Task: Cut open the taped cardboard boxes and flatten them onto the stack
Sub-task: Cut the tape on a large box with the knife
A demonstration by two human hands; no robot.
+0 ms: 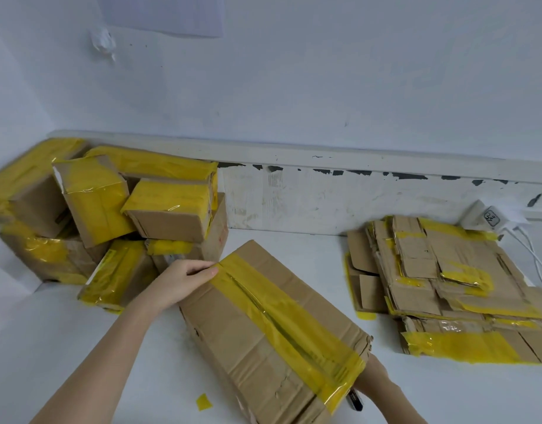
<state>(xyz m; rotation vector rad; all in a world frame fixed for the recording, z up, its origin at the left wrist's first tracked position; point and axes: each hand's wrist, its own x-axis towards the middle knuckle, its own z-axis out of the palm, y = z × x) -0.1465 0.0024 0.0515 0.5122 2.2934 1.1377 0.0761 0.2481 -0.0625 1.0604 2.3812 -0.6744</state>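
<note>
Head view: on the white surface (64, 325) the left hand (184, 280) has its grip curled over the far end of a long cardboard box (263, 325), sealed lengthwise with yellow tape (282, 313). The right hand (375, 377) sits behind the box's near end beside a dark tool (356, 400); its grip cannot be told. Left of the left-hand grip lie taped boxes (110, 209); right of it, the flattened stack (447, 286).

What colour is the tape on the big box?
Yellow, running along the big box top; head view shows it.
</note>
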